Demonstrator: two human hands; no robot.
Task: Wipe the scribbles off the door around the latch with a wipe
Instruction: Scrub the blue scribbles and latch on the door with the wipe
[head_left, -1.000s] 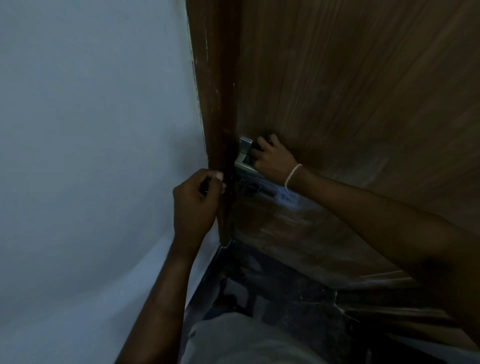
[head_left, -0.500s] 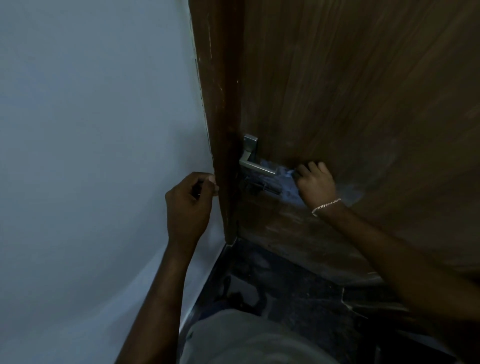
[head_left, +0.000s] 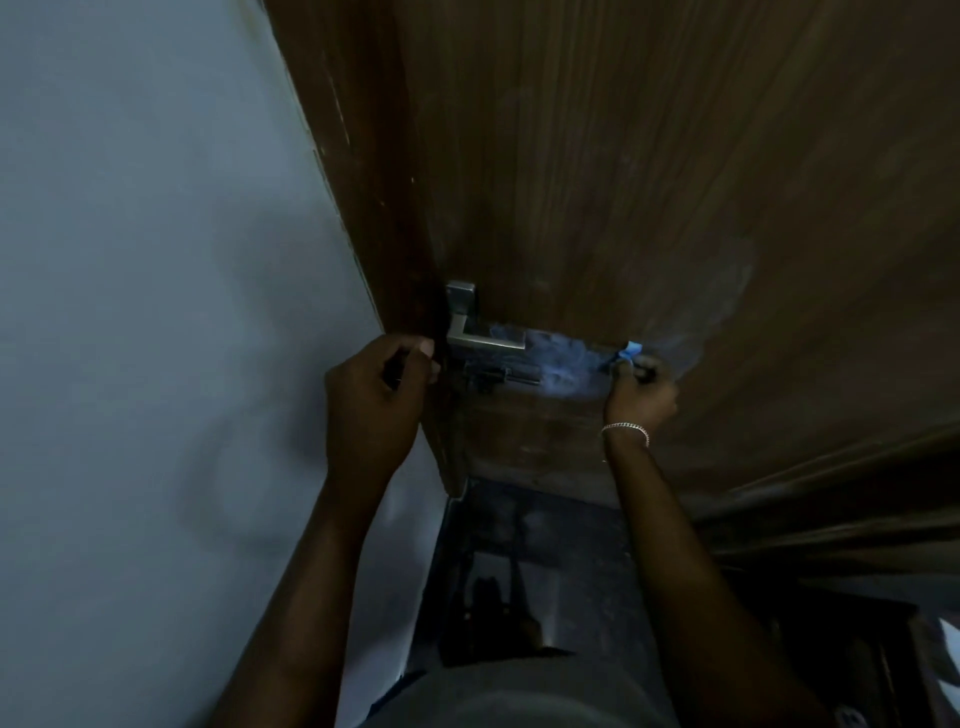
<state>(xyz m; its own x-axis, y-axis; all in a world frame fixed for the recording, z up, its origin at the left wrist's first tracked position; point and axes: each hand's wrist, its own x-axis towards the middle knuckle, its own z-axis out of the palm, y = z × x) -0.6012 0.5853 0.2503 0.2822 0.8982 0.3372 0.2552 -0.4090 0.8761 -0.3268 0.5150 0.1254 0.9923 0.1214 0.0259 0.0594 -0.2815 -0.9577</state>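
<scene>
At far left I have the pale wall (head_left: 130, 312), then the left hand (head_left: 374, 405) just beside the door's edge. Its fingers are curled tight with the thumb on the forefinger. Something dark may be pinched there, but in this dim light I cannot tell. Next comes the steel lever handle (head_left: 478, 338), with the dark latch (head_left: 498, 375) just under it. Right of both lies a chalky, bluish smear of scribbles (head_left: 561, 364). At its right end the right hand (head_left: 641, 395) presses the blue wipe (head_left: 626, 353) against the door (head_left: 623, 156), fingers bunched round it so only a corner pokes out above. I judge the wipe light, limp and easy to tear, so it wants holding wadded under the fingertips, not by an edge. The wood-grain door looks smooth and hard, so the wipe should slide easily on it. The room is dark and cramped, with a glossy dark floor (head_left: 545, 545) below.
</scene>
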